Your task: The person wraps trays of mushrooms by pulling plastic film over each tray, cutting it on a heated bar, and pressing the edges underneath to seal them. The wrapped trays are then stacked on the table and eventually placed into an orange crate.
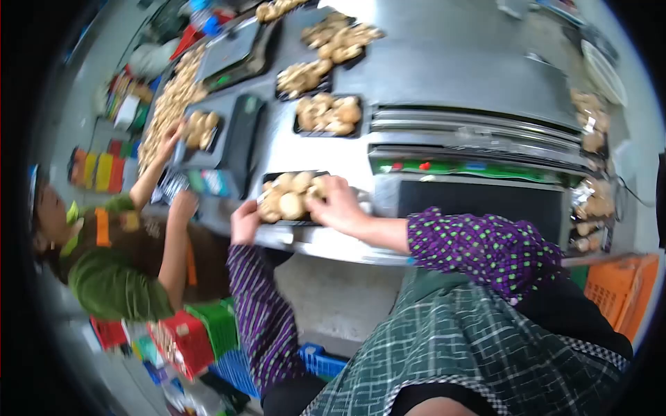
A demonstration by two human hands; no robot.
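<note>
A black tray (293, 222) filled with pale tan mushrooms (291, 205) lies near the front edge of the metal table. My left hand (245, 222) grips the tray's left end, its fingers closed at the rim. Over the right end, my right hand (340, 206) has its fingers curled onto a mushroom among the others; its fingertips are partly hidden. Just beyond, another filled tray (328, 114) sits on the table, with more mushroom trays (304, 78) behind it.
A wrapping machine (479, 163) with metal rollers stands on the right. To the left, a co-worker (125, 256) reaches toward a tray on a scale (239, 132), beside a long heap of mushrooms (173, 97). Wrapped packs (593, 197) and an orange crate (617, 288) are at far right.
</note>
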